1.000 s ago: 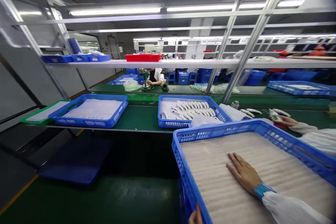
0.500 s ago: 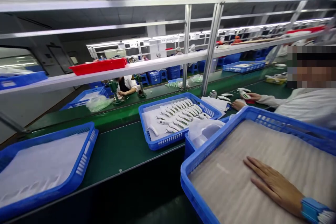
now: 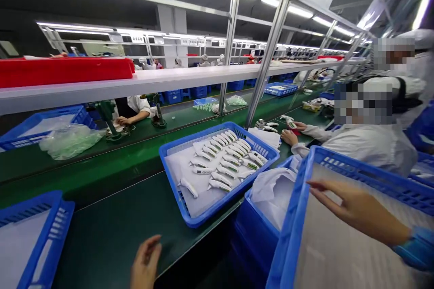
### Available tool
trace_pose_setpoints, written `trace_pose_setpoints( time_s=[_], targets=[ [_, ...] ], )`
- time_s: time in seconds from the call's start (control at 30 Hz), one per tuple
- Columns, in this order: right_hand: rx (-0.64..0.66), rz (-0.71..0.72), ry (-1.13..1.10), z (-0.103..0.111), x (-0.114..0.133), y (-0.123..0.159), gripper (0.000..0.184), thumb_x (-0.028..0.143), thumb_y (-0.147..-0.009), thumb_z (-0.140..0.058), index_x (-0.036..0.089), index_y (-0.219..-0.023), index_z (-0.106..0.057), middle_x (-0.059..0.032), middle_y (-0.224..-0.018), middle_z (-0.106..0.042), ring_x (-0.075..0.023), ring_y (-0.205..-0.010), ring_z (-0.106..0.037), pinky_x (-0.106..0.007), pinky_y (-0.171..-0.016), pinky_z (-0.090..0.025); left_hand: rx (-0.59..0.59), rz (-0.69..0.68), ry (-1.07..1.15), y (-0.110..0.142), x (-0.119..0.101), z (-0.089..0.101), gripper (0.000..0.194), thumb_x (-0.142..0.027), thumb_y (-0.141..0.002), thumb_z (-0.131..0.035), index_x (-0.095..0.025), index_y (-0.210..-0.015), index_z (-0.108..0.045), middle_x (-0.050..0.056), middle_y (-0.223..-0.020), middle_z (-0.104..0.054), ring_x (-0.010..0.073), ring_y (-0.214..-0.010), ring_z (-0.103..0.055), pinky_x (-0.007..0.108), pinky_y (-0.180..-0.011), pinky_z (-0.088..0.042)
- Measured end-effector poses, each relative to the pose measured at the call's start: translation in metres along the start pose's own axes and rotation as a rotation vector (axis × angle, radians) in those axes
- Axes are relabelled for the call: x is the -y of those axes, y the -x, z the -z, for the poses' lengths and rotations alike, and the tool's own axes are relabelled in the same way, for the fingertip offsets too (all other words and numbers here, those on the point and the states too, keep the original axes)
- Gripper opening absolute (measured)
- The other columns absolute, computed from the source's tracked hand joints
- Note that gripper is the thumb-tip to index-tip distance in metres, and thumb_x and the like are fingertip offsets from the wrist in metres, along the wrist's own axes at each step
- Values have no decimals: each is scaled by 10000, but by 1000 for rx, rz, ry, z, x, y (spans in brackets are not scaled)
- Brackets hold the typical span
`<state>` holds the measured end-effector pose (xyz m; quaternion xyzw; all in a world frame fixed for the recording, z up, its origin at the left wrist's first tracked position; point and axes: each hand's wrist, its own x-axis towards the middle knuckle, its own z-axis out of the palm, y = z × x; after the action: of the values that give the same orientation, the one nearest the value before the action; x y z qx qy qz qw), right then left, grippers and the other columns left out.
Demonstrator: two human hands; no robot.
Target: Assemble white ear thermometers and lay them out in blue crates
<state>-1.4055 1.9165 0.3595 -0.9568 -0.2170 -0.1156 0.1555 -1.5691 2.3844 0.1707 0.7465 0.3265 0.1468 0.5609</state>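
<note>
The wearer's right hand [image 3: 356, 210] is spread flat, fingers extended and slightly apart, holding nothing. It hovers above a tilted blue plastic mesh-walled crate [image 3: 352, 176] lined with a pale sheet [image 3: 335, 244], with the fingertips just inside the crate's near left rim. I can't tell whether the palm touches the sheet. A blue cuff shows at the wrist.

The left hand [image 3: 145, 264] is low in my view, open and empty, with its fingers loosely curved, just above the edge of a dark green conveyor belt [image 3: 108, 244].

On the belt, beyond the hands, sits a blue plastic tray [image 3: 233, 192] lined with white material and holding rows of curved white handheld devices [image 3: 220, 165]. A blue crate [image 3: 254, 235] with crumpled white plastic sheeting [image 3: 273, 196] stands just beside the near crate. To the right, a co-worker in a white coat [image 3: 369, 149] holds a white device in both hands [image 3: 290, 131].
</note>
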Motion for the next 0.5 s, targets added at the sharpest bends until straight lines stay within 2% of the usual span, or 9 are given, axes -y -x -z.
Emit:
trace_pose_setpoints(
  time_s=[0.07,0.1,0.17,0.2,0.27,0.33,0.37,0.43,0.5],
  targets=[
    [75,66,-22,-9,56,-47,332,451,-882,-424,246,-1069,-606,-71,-1074,-657,-245,-975,-607,-400,-850,-500,-52,-12,-313,-57,-4,3,547,-509,-690,-423,-129,-1046,-592,145,-1103,-565,273,-1000,-592,376,-856,-507],
    [215,129,-10,-25,83,-70,338,383,-913,-382,201,-1121,-577,-98,-1114,-631,-241,-1027,-577,-411,-895,-470,-70,-9,-393,-83,-7,2,560,-472,-710,-408,-99,-1093,-574,177,-1133,-538,310,-1090,-541,424,-920,-465],
    [406,184,5,-73,124,-111,297,312,-875,-497,194,-1136,-576,-90,-1129,-613,-221,-1057,-553,-375,-923,-453,-109,1,-512,-128,-10,-2,585,-430,-745,-380,-44,-1155,-536,238,-1207,-467,375,-1224,-410,503,-1006,-363],
    [491,185,27,-103,136,-128,333,288,-818,-592,189,-1136,-579,-98,-1121,-609,-235,-1049,-555,-384,-899,-467,-118,1,-541,-145,-11,-4,593,-425,-761,-374,-31,-1180,-518,256,-1249,-426,397,-1262,-352,527,-1023,-324],
    [637,144,82,-163,146,-152,449,293,-745,-697,166,-1153,-559,-108,-1190,-560,-274,-1076,-533,-465,-888,-463,-124,-9,-601,-172,-11,-9,599,-433,-787,-354,-35,-1210,-498,262,-1307,-365,413,-1269,-329,537,-1016,-320],
    [727,73,129,-212,140,-163,425,310,-794,-659,166,-1174,-534,-109,-1257,-500,-285,-1113,-502,-502,-889,-454,-112,-24,-651,-188,-5,-13,596,-435,-796,-345,-38,-1213,-498,256,-1320,-354,419,-1249,-346,540,-1004,-326],
    [751,42,140,-230,135,-166,420,310,-815,-638,170,-1192,-517,-111,-1289,-467,-291,-1133,-483,-516,-898,-445,-107,-39,-677,-193,-2,-14,593,-435,-796,-342,-36,-1203,-506,254,-1313,-363,419,-1238,-356,541,-1005,-320],
    [776,9,131,-252,121,-167,415,304,-835,-613,184,-1215,-496,-107,-1326,-422,-298,-1161,-450,-522,-913,-429,-130,-127,-747,-198,7,-16,590,-445,-808,-308,-42,-1178,-528,241,-1282,-402,406,-1215,-381,536,-1011,-310],
    [778,17,82,-260,109,-166,417,308,-827,-618,189,-1208,-496,-99,-1322,-411,-300,-1169,-429,-514,-912,-423,-175,-272,-826,-198,14,-17,608,-470,-828,-244,-54,-1145,-555,229,-1230,-453,387,-1175,-426,527,-991,-334]
  ],
)
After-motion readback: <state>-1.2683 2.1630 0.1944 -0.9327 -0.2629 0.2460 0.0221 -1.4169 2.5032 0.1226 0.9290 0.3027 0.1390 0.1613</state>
